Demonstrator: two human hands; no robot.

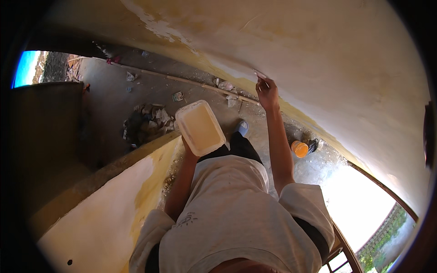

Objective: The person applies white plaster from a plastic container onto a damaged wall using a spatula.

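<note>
My left hand (pixel 187 148), mostly hidden underneath, holds up a pale rectangular plastic tub (pixel 211 148) in front of my body. Its inside looks cream-coloured; how much it contains cannot be told. My right arm stretches forward to the large wall (pixel 318 86). There my right hand (pixel 268 94) is closed around a small flat tool (pixel 260 73), whose pale end lies at the wall surface. The tool is too small in view to name its exact kind. Whitish coating covers most of that wall, with yellowish patches along its lower part.
A long pole (pixel 182 80) lies on the floor along the wall's foot. Debris (pixel 157 117) is heaped left of the tub. An orange bucket (pixel 299 149) stands at right beside a dark bag (pixel 312 145). A low, partly whitened wall (pixel 109 200) runs close on my left.
</note>
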